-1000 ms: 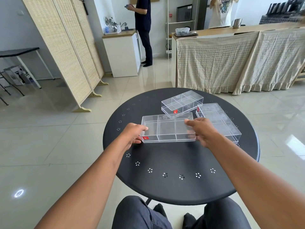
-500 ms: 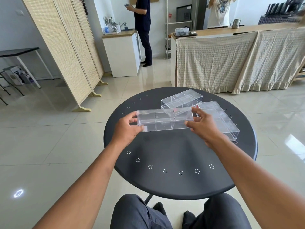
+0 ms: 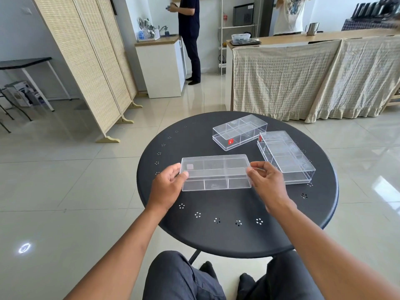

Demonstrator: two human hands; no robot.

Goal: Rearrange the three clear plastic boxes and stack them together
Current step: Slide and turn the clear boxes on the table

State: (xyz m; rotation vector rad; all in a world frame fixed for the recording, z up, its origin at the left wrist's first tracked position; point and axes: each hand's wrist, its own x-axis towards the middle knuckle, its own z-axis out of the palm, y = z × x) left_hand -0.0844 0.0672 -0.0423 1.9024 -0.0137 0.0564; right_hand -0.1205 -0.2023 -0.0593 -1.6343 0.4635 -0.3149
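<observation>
Three clear plastic boxes with inner dividers are on the round black table (image 3: 238, 239). The near box (image 3: 216, 172) is between my hands, its underside turned up, its front edge low by the tabletop. My left hand (image 3: 168, 187) grips its left end and my right hand (image 3: 267, 182) pinches its right end. A second box (image 3: 239, 132) with a red sticker lies at the back of the table. The third box (image 3: 285, 155), also with a red sticker, lies at the right, angled away from me, close to my right hand.
My knees (image 3: 184, 278) are under the table's near edge. A folding screen (image 3: 86, 61) stands at the left, a cloth-draped counter (image 3: 313, 76) behind the table. One person stands by a white cabinet (image 3: 162, 68) and another behind the counter.
Both hands lifted the near box off the table, turned it over and brought it back down closer to me. The other two boxes stayed in place.
</observation>
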